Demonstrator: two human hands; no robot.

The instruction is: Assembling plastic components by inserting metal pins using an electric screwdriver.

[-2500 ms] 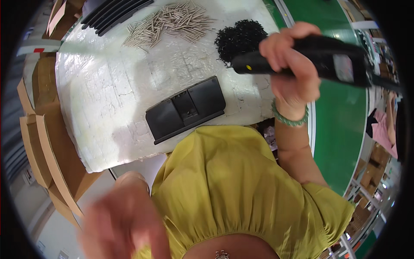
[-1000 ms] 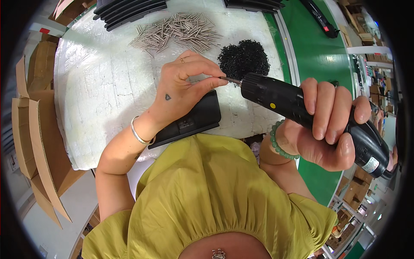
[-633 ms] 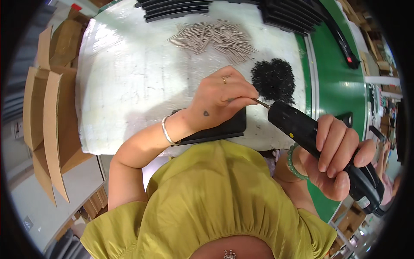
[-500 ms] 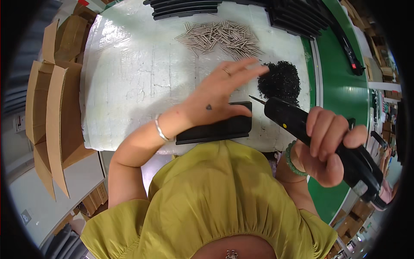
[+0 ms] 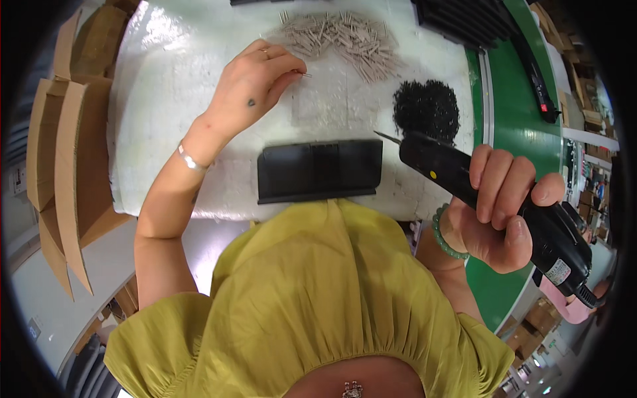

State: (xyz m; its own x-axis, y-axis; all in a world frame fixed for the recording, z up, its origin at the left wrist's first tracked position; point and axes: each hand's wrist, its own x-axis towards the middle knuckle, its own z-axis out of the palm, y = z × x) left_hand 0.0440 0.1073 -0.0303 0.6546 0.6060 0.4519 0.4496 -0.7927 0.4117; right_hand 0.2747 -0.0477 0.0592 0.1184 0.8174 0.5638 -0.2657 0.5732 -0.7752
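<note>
My left hand [image 5: 247,89] is closed in a pinch over the white-covered table, with the end of a thin metal pin [image 5: 306,74] sticking out from the fingertips. Just beyond it lies a heap of silvery metal pins [image 5: 361,50]. My right hand [image 5: 501,205] grips a black electric screwdriver [image 5: 438,159], its thin bit pointing left and away from me. Below that tip's left side, a flat black plastic panel [image 5: 320,171] rests at the table's near edge, touched by neither hand. Close to the screwdriver's nose is a pile of small black screws [image 5: 426,109].
Open cardboard boxes [image 5: 89,159] stand along the table's left side. Black ribbed plastic parts [image 5: 458,23] are stacked at the far right. A green surface [image 5: 524,152] lies beyond a metal rail [image 5: 486,99], and a cord leaves the screwdriver's rear.
My left hand has swung left and away from above the panel, its spread fingers now pinched on a pin. The right hand holds the screwdriver almost as before. The whole view has shifted slightly.
</note>
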